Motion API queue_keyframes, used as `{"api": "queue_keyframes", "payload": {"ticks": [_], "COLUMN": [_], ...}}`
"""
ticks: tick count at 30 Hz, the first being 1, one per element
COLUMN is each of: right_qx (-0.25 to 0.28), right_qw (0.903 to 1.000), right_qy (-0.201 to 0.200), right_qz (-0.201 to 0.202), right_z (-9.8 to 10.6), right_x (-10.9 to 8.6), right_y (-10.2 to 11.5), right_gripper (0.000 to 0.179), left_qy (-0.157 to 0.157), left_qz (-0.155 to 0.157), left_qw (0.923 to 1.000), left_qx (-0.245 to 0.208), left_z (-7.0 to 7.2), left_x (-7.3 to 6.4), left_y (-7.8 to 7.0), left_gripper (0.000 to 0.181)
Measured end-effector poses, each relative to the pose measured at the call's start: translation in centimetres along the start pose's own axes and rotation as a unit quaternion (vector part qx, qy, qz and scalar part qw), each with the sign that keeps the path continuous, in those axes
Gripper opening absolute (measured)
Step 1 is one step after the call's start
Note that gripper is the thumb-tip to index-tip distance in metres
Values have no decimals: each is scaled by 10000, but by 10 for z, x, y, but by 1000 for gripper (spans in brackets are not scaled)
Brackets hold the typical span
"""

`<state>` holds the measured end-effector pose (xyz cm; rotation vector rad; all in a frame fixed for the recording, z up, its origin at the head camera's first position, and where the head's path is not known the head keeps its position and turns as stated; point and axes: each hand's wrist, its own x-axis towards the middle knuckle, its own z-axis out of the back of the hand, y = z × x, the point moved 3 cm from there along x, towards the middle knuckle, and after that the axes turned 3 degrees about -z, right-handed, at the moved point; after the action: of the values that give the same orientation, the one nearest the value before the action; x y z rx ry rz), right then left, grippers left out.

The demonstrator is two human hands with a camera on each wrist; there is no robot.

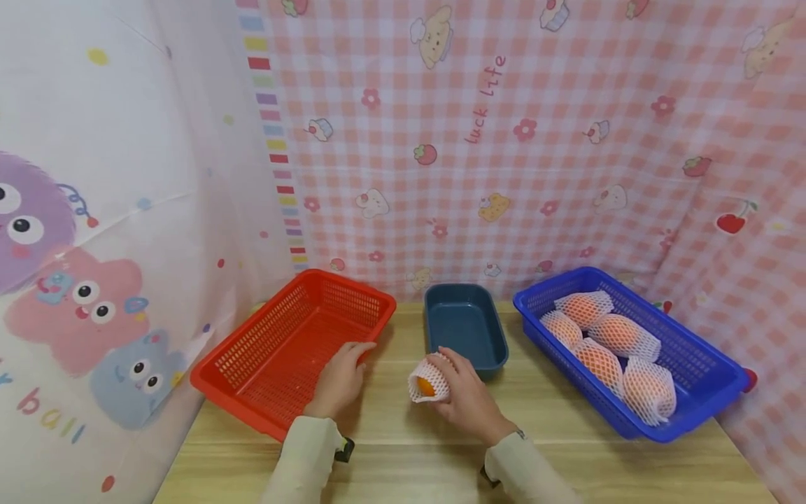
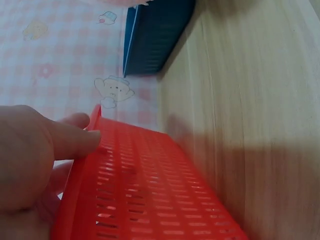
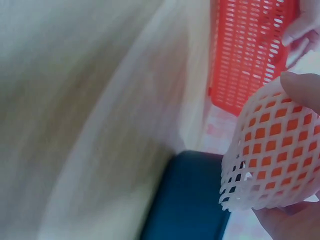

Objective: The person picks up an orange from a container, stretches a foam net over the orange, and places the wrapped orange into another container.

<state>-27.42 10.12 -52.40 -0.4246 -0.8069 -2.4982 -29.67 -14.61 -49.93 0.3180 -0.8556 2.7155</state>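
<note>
My right hand (image 1: 469, 399) grips an orange fruit (image 1: 426, 386) wrapped in a white foam net (image 3: 275, 150), above the table. Thumb and fingers lie on opposite sides of the net in the right wrist view. At the near right side of the red basket (image 1: 227, 406), my left hand (image 1: 336, 381) holds the rim. The left wrist view has the thumb over the rim's outer side and other fingers behind it, partly hidden. Nothing is seen lying in the red basket. Just beyond the wrapped fruit stands a dark teal tray (image 1: 466, 329).
At the right, a blue basket (image 1: 699, 378) holds several net-wrapped orange fruits (image 1: 623, 334). All three containers stand on a wooden table (image 1: 403, 469). A pink checked cloth (image 1: 472, 175) hangs behind, and a white printed cloth (image 1: 126, 210) hangs at the left.
</note>
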Motion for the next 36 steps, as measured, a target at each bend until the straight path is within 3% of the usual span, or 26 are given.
{"api": "queue_keyframes", "payload": {"ticks": [5, 10, 14, 25, 36], "right_qx": [-51, -221, -470, -1080, -1259], "right_qw": [9989, 9953, 9925, 9837, 9719], "right_qy": [-435, -819, -1068, -1378, -1046], "right_qz": [194, 457, 360, -412, -1691], "right_z": [17, 46, 75, 142, 171], "right_x": [5, 17, 30, 59, 41], "right_y": [-5, -16, -35, -93, -164], "right_gripper": [85, 86, 85, 78, 79], "left_qy": [76, 184, 255, 204, 191], "left_qz": [-188, -94, -9, 17, -47], "left_qw": [9989, 9980, 9977, 9982, 9984], "left_qx": [-413, -602, -628, -571, -521], "left_z": [2, 2, 1, 3, 2], "left_x": [3, 6, 7, 5, 4], "left_y": [5, 7, 7, 10, 7], "left_gripper": [43, 43, 43, 43, 42]}}
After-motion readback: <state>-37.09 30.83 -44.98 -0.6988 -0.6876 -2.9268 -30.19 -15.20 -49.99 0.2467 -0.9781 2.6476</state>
